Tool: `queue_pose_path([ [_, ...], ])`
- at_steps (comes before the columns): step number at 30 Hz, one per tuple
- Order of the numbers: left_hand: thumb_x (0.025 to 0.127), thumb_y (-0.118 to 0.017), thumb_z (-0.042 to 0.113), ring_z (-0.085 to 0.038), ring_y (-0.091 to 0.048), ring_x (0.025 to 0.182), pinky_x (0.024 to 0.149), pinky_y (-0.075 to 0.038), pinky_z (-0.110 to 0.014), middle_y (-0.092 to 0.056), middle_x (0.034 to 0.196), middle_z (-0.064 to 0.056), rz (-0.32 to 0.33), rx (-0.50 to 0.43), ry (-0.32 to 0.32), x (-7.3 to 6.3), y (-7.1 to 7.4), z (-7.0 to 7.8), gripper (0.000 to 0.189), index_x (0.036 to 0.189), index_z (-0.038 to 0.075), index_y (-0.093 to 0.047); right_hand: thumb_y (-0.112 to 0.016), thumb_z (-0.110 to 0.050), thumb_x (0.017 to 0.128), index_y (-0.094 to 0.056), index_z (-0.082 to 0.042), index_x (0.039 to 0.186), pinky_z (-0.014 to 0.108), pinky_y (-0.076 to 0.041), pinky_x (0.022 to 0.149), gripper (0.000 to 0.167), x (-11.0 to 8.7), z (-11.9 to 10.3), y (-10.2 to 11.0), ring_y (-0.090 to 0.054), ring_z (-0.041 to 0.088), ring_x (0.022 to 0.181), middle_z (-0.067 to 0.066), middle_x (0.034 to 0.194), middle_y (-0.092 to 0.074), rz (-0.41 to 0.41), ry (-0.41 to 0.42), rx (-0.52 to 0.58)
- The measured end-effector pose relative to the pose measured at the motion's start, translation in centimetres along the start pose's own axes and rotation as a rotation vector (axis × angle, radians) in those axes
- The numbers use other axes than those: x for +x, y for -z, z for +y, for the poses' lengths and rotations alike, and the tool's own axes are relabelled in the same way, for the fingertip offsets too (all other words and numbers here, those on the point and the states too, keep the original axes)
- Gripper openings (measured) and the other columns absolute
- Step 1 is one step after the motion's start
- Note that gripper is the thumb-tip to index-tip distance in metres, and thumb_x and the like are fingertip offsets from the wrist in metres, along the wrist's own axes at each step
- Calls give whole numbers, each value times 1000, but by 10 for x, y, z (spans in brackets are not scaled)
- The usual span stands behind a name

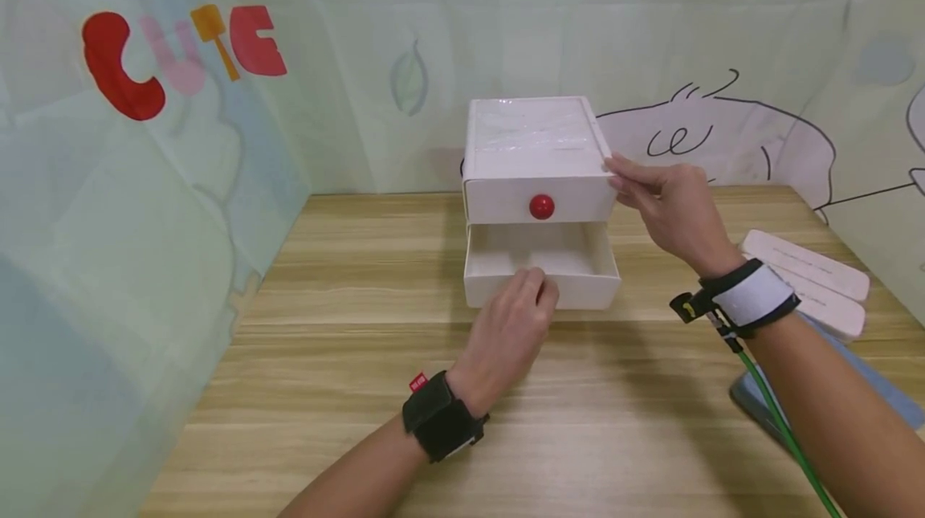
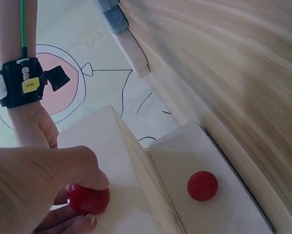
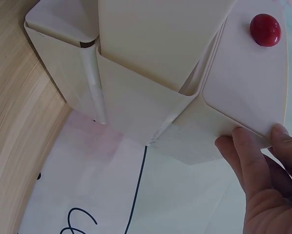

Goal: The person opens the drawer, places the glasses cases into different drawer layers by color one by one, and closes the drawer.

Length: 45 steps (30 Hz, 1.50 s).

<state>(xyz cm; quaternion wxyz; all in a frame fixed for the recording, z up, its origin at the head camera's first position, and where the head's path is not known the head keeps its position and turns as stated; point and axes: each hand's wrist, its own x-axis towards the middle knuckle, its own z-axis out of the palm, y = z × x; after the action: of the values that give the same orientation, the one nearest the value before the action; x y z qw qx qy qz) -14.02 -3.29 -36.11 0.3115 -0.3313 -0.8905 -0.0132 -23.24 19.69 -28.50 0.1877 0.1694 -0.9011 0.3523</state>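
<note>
A white mini drawer cabinet [image 1: 531, 136] stands on the wooden table, with clear film showing on its top. Its top drawer [image 1: 499, 201] is closed and has a red knob [image 1: 542, 206]. Below it, the middle drawer [image 1: 585, 293] is pulled out, and its visible inside is bare. My left hand [image 1: 509, 325] pinches that drawer's red knob [image 2: 90, 199] between thumb and fingers. In the left wrist view the bottom drawer [image 2: 180, 156] is closed, with its own red knob [image 2: 202, 185]. My right hand [image 1: 675, 209] grips the cabinet's upper right front corner, thumb on top and fingers along the side.
Two pale oblong cases [image 1: 809, 269] lie at the right of the table, beside a blue-grey flat item [image 1: 867, 373] partly covered by my right forearm. A printed cloth backdrop [image 1: 361, 36] rises behind the cabinet. A green cable [image 1: 780, 422] runs along my right forearm.
</note>
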Motion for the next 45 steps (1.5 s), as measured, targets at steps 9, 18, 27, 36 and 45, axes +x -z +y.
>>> queue_pose_path([
  [9, 93, -70, 2, -14, -64, 90, 80, -56, -19, -68, 101, -6, -10, 22, -5, -3, 4, 4, 18, 110, 3, -73, -65, -14, 98, -62, -14, 136, 28, -55, 82, 38, -1, 0, 0, -69, 37, 116, 15, 139, -61, -1, -4, 0],
  [18, 91, -71, 1, -13, -62, 86, 74, -54, -18, -66, 96, -5, -14, 51, -8, -5, 9, 7, 18, 109, 4, -73, -65, -15, 99, -61, -15, 137, 31, -55, 83, 38, 0, 0, 0, -69, 37, 116, 15, 139, -61, -3, -8, 0],
  [27, 90, -72, 2, -12, -61, 84, 70, -52, -18, -64, 94, -4, -41, 80, -20, -9, 17, 12, 19, 108, 6, -74, -65, -14, 98, -61, -15, 137, 33, -55, 84, 39, -1, 0, 0, -69, 37, 116, 16, 138, -62, -1, -2, 3],
  [36, 88, -73, 2, -11, -60, 82, 68, -52, -17, -64, 93, -3, -77, 84, -19, -10, 23, 16, 24, 111, 5, -74, -65, -12, 98, -61, -13, 136, 30, -55, 85, 38, -1, -1, 0, -69, 37, 117, 17, 137, -62, -3, -14, 28],
  [45, 83, -75, 3, -10, -58, 79, 64, -49, -17, -63, 92, -2, -120, 139, -30, -12, 31, 23, 28, 110, 8, -74, -64, -10, 98, -62, -12, 136, 24, -55, 85, 38, 0, 0, 0, -68, 36, 119, 15, 139, -61, -9, -26, 55],
])
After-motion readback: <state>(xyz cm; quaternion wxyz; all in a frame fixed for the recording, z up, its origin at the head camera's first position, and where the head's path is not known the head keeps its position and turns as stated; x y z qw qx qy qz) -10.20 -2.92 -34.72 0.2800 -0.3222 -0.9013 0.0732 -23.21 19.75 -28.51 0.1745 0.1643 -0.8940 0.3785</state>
